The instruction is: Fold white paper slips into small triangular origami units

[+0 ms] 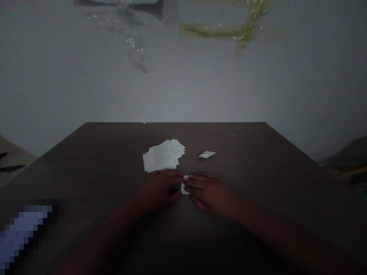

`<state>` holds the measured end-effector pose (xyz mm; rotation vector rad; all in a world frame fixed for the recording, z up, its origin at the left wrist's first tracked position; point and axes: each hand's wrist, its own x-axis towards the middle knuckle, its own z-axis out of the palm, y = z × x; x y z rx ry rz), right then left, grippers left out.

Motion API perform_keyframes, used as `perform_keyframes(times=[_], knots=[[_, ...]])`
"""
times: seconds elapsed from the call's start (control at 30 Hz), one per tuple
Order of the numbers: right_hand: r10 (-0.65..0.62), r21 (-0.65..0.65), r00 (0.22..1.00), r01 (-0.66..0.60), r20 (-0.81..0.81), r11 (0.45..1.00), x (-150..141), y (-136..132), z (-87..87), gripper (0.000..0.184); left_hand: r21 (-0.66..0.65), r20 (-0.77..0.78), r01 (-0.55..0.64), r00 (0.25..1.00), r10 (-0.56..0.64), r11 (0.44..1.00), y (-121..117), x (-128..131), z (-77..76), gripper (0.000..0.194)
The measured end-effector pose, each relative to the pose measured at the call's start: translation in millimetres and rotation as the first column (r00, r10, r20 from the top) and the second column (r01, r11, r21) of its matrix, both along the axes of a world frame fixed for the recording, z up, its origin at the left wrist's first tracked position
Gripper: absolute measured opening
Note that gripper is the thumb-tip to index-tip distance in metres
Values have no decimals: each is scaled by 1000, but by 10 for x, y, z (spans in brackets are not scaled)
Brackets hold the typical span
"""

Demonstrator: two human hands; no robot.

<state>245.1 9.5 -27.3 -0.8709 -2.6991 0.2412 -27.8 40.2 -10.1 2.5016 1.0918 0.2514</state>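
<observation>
Both my hands rest together on a dark wooden table [258,160]. My left hand [163,187] and my right hand [208,193] meet fingertip to fingertip over a small white paper [185,187], pressing and pinching it against the tabletop. Most of that paper is hidden under the fingers. Just beyond my left hand lies a fanned stack of printed white sheets [163,155]. A small folded white paper [206,154] lies apart, beyond my right hand.
The table's far edge meets a pale wall [183,95]. Clear plastic bags [137,53] and a yellowish plastic wrapper [229,26] show at the top. A blurred patch [23,233] sits at the lower left. Other dim surfaces flank the table.
</observation>
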Motion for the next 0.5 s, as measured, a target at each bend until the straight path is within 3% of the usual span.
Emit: perform_keyframes(times=[0.23, 0.5], knots=[[-2, -61, 998, -1, -56, 998, 43, 38, 49, 24, 11, -56, -41, 998, 41, 999, -63, 63, 106, 42], [12, -83, 1000, -15, -27, 996, 48, 58, 75, 25, 74, -44, -79, 996, 82, 994, -35, 116, -30, 32]])
